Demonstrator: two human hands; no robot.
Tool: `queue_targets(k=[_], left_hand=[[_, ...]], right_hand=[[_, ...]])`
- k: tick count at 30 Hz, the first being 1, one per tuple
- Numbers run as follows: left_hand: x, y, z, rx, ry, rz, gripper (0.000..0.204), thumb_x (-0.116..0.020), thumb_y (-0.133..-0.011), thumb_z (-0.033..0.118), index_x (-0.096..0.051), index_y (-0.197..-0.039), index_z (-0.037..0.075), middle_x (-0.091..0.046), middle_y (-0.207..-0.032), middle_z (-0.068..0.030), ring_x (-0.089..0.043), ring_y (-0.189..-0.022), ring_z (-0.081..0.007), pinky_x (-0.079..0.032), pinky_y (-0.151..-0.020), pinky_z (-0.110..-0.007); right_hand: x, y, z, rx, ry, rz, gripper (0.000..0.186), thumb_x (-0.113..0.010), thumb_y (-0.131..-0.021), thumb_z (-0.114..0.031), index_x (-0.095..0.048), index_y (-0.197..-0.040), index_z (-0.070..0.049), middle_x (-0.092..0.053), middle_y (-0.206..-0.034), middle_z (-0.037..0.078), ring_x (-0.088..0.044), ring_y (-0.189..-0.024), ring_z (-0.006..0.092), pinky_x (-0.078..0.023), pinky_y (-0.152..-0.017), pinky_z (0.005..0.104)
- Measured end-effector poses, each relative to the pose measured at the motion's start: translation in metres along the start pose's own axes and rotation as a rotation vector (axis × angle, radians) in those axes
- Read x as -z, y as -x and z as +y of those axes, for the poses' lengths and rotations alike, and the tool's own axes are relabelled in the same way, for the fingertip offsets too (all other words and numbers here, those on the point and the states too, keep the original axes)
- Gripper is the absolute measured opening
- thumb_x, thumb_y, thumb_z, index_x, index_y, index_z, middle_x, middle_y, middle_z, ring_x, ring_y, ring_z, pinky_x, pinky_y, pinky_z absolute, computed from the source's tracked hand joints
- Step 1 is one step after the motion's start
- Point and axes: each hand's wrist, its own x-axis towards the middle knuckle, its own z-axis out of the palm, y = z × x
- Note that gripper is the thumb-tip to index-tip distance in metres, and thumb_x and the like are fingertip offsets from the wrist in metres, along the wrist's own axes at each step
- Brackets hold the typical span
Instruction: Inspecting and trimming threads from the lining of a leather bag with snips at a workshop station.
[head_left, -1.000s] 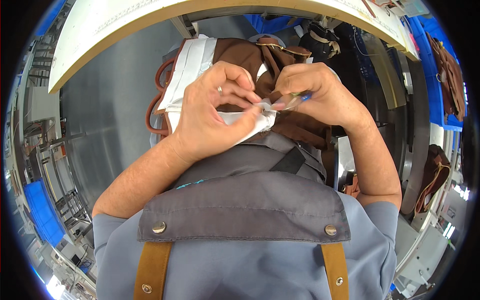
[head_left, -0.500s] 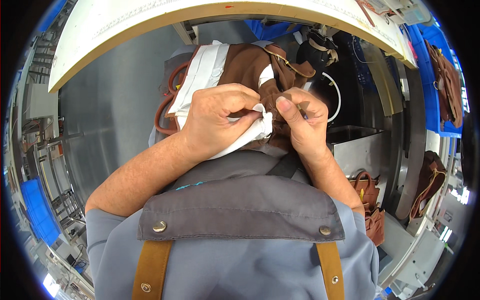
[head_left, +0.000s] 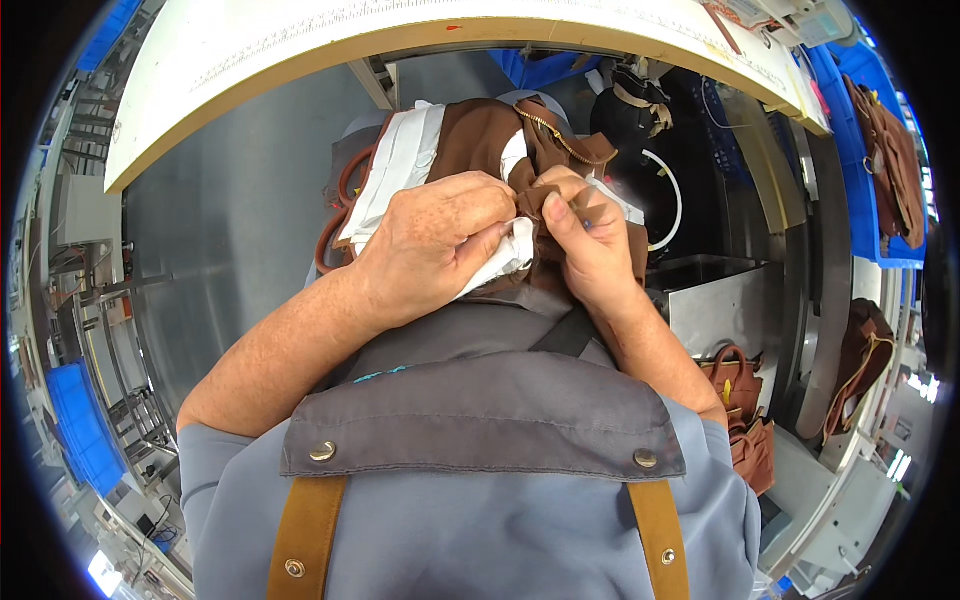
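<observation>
Hands [head_left: 430, 245] on bunched, creased brown-and-white fabric [head_left: 476, 146]

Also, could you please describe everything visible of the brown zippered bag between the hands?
The brown zippered bag lies rumpled just beyond the grey apron. It looks like soft cloth, with a curved gold-toothed zipper at far right, white strips and reddish-brown handles at left. The left hand and right hand pinch its bunched near side, hiding part.

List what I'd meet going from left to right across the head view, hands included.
Blue bin at the left → reddish-brown looped handle → left hand → right hand → metal box → blue crate at the right.
</observation>
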Motion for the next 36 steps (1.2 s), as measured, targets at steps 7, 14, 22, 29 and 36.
queue_targets(k=[7,14,22,29,36], left_hand=[[0.001,0.008,0.001,-0.015,-0.094,0.095,0.014,-0.068,-0.077,-0.004,-0.065,-0.091,0.000,-0.071,-0.098,-0.0139,-0.070,-0.082,-0.0309,-0.056,-0.070,-0.036],[0.012,0.004,-0.014,0.188,0.067,-0.135,0.018,-0.072,-0.078,0.002,-0.067,-0.096,0.000,-0.073,-0.103,-0.0131,-0.072,-0.089,-0.0303,-0.058,-0.077,-0.035],[-0.008,0.015,-0.037,0.201,0.122,-0.348,0.026,-0.075,-0.082,0.008,-0.068,-0.105,-0.001,-0.068,-0.109,-0.0143,-0.067,-0.100,-0.0344,-0.055,-0.087,-0.041],[-0.010,-0.010,-0.032,0.085,-0.020,-0.650,0.015,-0.064,-0.083,0.006,-0.065,-0.090,-0.007,-0.066,-0.091,-0.0213,-0.067,-0.087,-0.0400,-0.053,-0.079,-0.049],[-0.009,0.003,-0.029,0.051,-0.130,-0.366,0.014,-0.070,-0.077,0.006,-0.061,-0.084,-0.003,-0.061,-0.083,-0.0175,-0.064,-0.083,-0.0372,-0.051,-0.074,-0.048]], right_hand=[[0.019,-0.038,-0.059,0.163,0.737,-0.341,0.044,-0.082,-0.075,-0.012,-0.070,-0.118,-0.010,-0.063,-0.107,0.008,-0.065,-0.094,0.0235,-0.053,-0.080,0.0336],[0.026,-0.037,-0.049,0.245,0.863,-0.438,0.022,-0.082,-0.073,-0.010,-0.067,-0.088,-0.006,-0.066,-0.096,0.005,-0.067,-0.080,0.0255,-0.053,-0.065,0.0359],[0.027,0.003,-0.024,0.082,0.553,-0.267,0.019,-0.082,-0.079,-0.004,-0.064,-0.084,0.000,-0.070,-0.093,0.010,-0.063,-0.076,0.0172,-0.048,-0.064,0.0297],[0.022,0.012,-0.019,-0.020,0.421,-0.178,0.017,-0.083,-0.081,-0.005,-0.066,-0.083,-0.001,-0.070,-0.094,0.008,-0.061,-0.077,0.0134,-0.046,-0.066,0.0268],[0.027,0.018,-0.022,0.030,0.516,-0.132,0.015,-0.083,-0.080,-0.003,-0.070,-0.087,-0.002,-0.070,-0.093,0.008,-0.063,-0.078,0.0152,-0.048,-0.067,0.0278]])
